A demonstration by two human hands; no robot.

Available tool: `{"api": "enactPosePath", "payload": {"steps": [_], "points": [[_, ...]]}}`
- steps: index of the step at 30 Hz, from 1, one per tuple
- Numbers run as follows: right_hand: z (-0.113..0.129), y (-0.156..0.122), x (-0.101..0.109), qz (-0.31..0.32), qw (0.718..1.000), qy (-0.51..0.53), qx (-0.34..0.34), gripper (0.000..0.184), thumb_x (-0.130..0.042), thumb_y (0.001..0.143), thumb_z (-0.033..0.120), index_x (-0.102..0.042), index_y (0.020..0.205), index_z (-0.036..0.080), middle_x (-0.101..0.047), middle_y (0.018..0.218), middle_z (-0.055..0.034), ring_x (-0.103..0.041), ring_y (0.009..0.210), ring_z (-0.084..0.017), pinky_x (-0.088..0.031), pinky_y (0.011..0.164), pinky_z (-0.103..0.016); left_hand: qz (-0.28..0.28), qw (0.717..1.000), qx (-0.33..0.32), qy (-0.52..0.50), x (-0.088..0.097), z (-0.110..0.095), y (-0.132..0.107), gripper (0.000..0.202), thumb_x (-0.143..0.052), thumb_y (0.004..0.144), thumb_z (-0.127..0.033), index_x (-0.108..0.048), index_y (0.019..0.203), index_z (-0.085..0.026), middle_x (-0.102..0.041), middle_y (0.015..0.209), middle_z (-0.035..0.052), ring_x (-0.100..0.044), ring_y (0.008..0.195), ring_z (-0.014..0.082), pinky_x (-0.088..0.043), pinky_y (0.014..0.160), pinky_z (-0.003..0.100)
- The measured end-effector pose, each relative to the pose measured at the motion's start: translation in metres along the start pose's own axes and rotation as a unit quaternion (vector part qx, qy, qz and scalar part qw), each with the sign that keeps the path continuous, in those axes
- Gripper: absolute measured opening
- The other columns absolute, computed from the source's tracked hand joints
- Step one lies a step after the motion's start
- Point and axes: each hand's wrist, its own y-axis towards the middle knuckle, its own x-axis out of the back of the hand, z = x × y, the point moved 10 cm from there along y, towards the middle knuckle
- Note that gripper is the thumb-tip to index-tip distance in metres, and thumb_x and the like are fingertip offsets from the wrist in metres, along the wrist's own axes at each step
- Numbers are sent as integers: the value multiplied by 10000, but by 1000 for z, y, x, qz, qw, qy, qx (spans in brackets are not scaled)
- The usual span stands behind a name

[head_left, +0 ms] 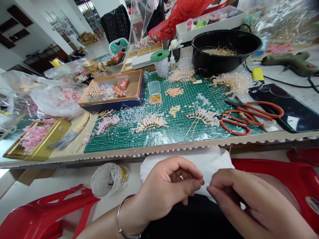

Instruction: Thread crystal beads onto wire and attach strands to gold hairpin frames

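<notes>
Beside a crowded craft bench: a seated person works over the lap, on a white cloth (186,162), a red plastic chair (269,169) at 3 o'clock.

Bench, 12 o'clock: a green cutting mat (174,134) carries beaded fan-shaped hairpins (151,123); a black pot (219,59) stands behind it, with red-handled pliers (236,124) and a green glue gun (289,63) toward 2 o'clock.

Left hand (165,189): metal bangle (119,217) at the wrist; thumb and forefinger pinch a tiny gold-toned piece (200,182), too small to identify.

Right hand (251,202): fingers (214,189) curled close together, just beside the piece at its 3 o'clock; any grip, and the piece's long axis, cannot be told.
</notes>
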Motion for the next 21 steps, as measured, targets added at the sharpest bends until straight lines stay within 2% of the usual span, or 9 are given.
{"api": "enactPosePath", "payload": {"steps": [2,4,7,9,11,13,18,21], "points": [[-4,-2,-1,15,1000,6,-10,151,-525,936,159,-509,812,243,-592,591,68,-546,457,-75,-421,424,-146,-5,997,-6,79,1,-5,-3,261,-771,822,-341,-665,993,-174,-641,814,14,-543,611,88,-430,464,162],[-5,-5,-3,31,999,-6,-10,163,-529,944,182,-515,798,253,-589,589,69,-540,448,-82,-414,399,-152,-5,980,-31,197,-1,-15,-6,199,-706,880,-354,-689,980,-183,-650,796,12,-553,633,100,-432,527,192],[-6,-9,-6,41,999,-16,-20,126,-525,943,177,-526,855,268,-638,638,69,-605,500,-89,-464,443,-145,3,923,-104,370,-10,-32,-13,176,-617,941,-304,-714,866,-178,-665,754,15,-578,694,117,-434,654,223],[-5,-11,-9,48,999,-2,-24,135,-507,946,159,-540,992,282,-713,761,60,-691,626,-90,-525,554,-135,-2,891,-158,426,-16,-40,-18,132,-610,919,-226,-694,836,-169,-653,737,9,-569,683,115,-415,653,223],[-1,-13,-16,60,998,14,-26,186,-481,956,153,-539,1060,295,-746,849,50,-732,730,-96,-555,640,-144,-12,870,-201,451,-19,-44,-23,83,-631,873,-181,-662,800,-156,-625,702,-3,-545,645,105,-396,626,222],[2,-16,-22,76,996,22,-31,159,-472,961,163,-562,1001,288,-747,847,38,-740,753,-111,-569,661,-165,-16,859,-229,457,-21,-45,-27,99,-653,858,-183,-641,765,-149,-614,680,-10,-540,637,100,-388,622,220],[2,-24,-26,102,993,-14,-55,153,-499,964,224,-607,863,262,-716,759,19,-693,635,-138,-562,562,-226,-4,861,-262,436,-20,-52,-40,188,-667,869,-175,-617,690,-144,-571,616,-25,-511,601,82,-369,601,207],[-7,-30,-9,90,991,-57,-76,182,-508,974,319,-647,863,279,-695,722,22,-658,580,-143,-521,493,-236,-19,869,-257,422,-7,-60,-50,208,-667,868,-164,-614,668,-151,-539,592,-39,-490,582,73,-361,596,205]]}}
